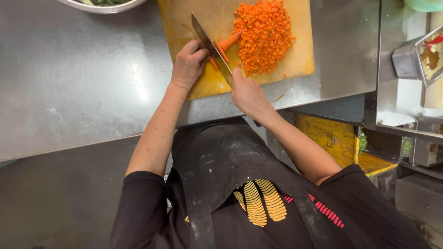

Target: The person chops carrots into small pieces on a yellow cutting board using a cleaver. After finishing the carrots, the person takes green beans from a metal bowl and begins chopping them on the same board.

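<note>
At top centre of the head view, a yellow cutting board (295, 57) overhangs the near edge of the steel desk (83, 83). The right hand (248, 94) wraps its fingers around a cleaver (210, 44) handle, blade angled across carrot sticks (227, 44). The left hand (188, 62) presses curled fingers on the sticks beside the blade. A diced carrot pile (264, 34) fills the board's right part. Bare steel spreads left; a metal bowl (104, 5) sits at the upper-left edge, a container (415, 57) far right.

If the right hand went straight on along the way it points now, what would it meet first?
The right hand points up the knife; past it, probably the carrot sticks, then the diced carrot pile.
</note>
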